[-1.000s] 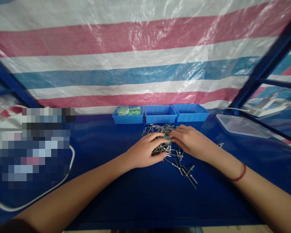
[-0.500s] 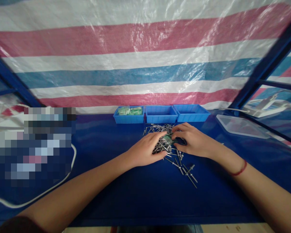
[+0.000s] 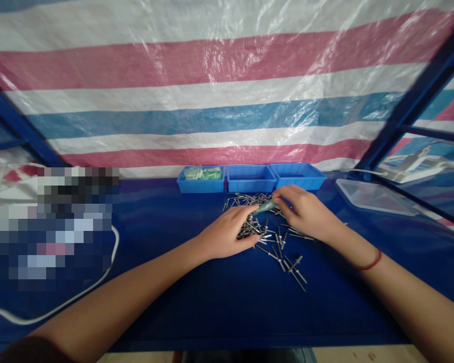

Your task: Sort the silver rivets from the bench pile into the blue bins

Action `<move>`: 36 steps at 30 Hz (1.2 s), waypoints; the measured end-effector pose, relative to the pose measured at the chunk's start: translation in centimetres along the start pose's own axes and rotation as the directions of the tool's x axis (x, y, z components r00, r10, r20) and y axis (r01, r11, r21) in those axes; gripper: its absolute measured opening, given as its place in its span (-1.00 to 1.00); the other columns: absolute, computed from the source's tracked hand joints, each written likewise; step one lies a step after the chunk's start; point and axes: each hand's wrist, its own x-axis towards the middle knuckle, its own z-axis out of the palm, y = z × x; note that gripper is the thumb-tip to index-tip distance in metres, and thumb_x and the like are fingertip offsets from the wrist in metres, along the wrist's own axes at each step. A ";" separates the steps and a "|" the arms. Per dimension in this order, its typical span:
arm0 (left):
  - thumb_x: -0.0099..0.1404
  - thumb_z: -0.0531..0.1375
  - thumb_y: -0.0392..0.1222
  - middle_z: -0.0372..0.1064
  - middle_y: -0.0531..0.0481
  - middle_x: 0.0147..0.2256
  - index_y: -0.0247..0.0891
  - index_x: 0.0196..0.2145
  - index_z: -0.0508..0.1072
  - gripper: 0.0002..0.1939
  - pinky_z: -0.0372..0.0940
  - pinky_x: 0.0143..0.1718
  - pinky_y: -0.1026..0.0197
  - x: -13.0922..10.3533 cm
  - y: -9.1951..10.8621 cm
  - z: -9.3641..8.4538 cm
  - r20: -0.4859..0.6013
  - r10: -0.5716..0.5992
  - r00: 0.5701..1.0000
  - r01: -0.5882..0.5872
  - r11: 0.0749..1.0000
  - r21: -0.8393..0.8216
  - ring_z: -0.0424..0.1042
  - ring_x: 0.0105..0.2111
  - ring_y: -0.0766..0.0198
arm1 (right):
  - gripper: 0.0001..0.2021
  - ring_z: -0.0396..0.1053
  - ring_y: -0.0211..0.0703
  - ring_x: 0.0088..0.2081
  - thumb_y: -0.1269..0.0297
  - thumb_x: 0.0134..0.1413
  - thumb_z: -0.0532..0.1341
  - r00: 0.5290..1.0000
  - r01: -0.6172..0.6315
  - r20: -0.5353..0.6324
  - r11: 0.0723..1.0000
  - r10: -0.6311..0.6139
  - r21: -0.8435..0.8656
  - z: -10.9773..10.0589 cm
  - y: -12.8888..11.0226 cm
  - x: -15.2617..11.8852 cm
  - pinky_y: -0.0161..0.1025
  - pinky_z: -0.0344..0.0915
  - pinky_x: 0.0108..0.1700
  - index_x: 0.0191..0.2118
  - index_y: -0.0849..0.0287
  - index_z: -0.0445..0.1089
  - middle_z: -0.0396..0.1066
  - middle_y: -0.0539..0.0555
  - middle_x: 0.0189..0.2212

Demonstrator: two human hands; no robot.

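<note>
Loose metal rivets (image 3: 278, 259) lie in a pile on the blue table, with several strays toward the front. My left hand (image 3: 229, 233) rests at the left side of the pile, thumb and fingers spread around some rivets. Above the pile, my right hand (image 3: 300, 209) pinches a small greenish packet (image 3: 265, 205) by its right end. The packet's left end is beside my left fingertips; whether they touch it I cannot tell. Behind the pile stand three blue bins. Green packets fill the left bin (image 3: 202, 186); the middle bin (image 3: 251, 185) and right bin (image 3: 300, 182) show nothing inside.
A translucent plastic lid (image 3: 376, 196) lies at the right rear. White cable (image 3: 115, 247) curves across the table at the left, beside a blurred-out area. A striped plastic sheet (image 3: 212, 118) hangs behind, between blue frame posts.
My right hand has lifted slightly, pulling the greenish packet up out of the rivets. More rivets show beneath and beside it. My left hand has barely moved.
</note>
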 end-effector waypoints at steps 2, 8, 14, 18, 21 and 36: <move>0.26 0.12 -0.06 0.15 -0.23 0.13 -0.24 0.18 0.03 -0.41 0.12 0.12 -0.04 0.0 -0.1 0.1 -0.005 0.000 1.000 0.000 1.000 -0.003 0.16 0.13 0.07 | -0.84 0.37 -0.11 -0.40 0.34 0.18 0.01 0.993 -0.105 -0.051 0.994 0.106 0.033 -0.2 -0.3 0.0 -0.21 0.23 -0.32 -0.31 0.20 0.31 0.41 0.09 -0.44; 0.17 0.19 0.06 0.13 -0.27 0.14 -0.26 0.18 0.05 -0.28 0.06 0.15 -0.08 0.1 -0.3 -0.1 -0.161 0.002 0.987 -0.005 1.000 -0.023 0.10 0.15 0.00 | -0.83 0.37 -0.19 -0.47 0.25 0.16 0.06 0.959 -0.217 -0.129 0.947 0.252 0.239 -0.8 -2.6 -0.2 -0.28 0.21 -0.38 -0.36 0.19 0.32 0.39 0.02 -0.51; 0.28 0.12 -0.11 0.41 -0.08 -0.16 -0.22 -0.13 0.38 -0.77 0.24 -0.07 0.13 0.7 0.2 -0.3 -0.339 -0.068 0.938 0.010 0.986 -0.168 0.37 -0.13 0.18 | -0.72 0.37 -0.22 -0.45 0.09 0.17 0.06 0.950 -0.270 0.063 0.705 0.305 0.656 -0.3 -4.2 -0.1 -0.29 0.29 -0.37 -0.37 0.21 0.32 0.38 0.03 -0.52; 0.30 0.10 -0.11 0.43 -0.04 -0.31 -0.29 -0.25 0.42 -0.79 0.25 -0.23 0.22 0.8 1.0 -0.5 -0.313 -0.234 0.921 0.139 0.945 -0.297 0.41 -0.28 0.22 | -0.74 0.38 -0.20 -0.34 0.09 0.16 0.09 0.977 -0.176 0.029 0.723 0.211 0.668 -0.1 -4.4 -0.3 -0.26 0.30 -0.26 -0.24 0.19 0.33 0.41 0.05 -0.41; 0.29 0.10 -0.10 0.39 0.00 -0.40 -0.31 -0.34 0.42 -0.78 0.22 -0.31 0.24 0.8 1.4 -0.5 -0.251 -0.234 0.939 0.153 0.940 -0.305 0.37 -0.37 0.25 | -0.78 0.36 -0.19 -0.35 0.12 0.11 0.16 0.992 -0.104 0.008 0.794 0.123 0.598 0.0 -4.4 -0.5 -0.25 0.30 -0.29 -0.25 0.18 0.32 0.39 0.03 -0.42; 0.31 -0.28 0.27 0.35 -0.03 -0.48 -0.25 -0.43 0.45 -0.31 0.21 -0.33 0.15 1.1 1.5 -1.1 -0.055 -0.350 0.935 0.231 0.721 -0.654 0.30 -0.43 0.24 | -0.82 0.39 -0.12 -0.20 0.42 0.15 0.10 0.933 0.233 -0.337 0.926 -0.126 0.297 -1.0 -4.2 -0.9 -0.14 0.32 -0.16 -0.15 0.10 0.37 0.44 0.11 -0.25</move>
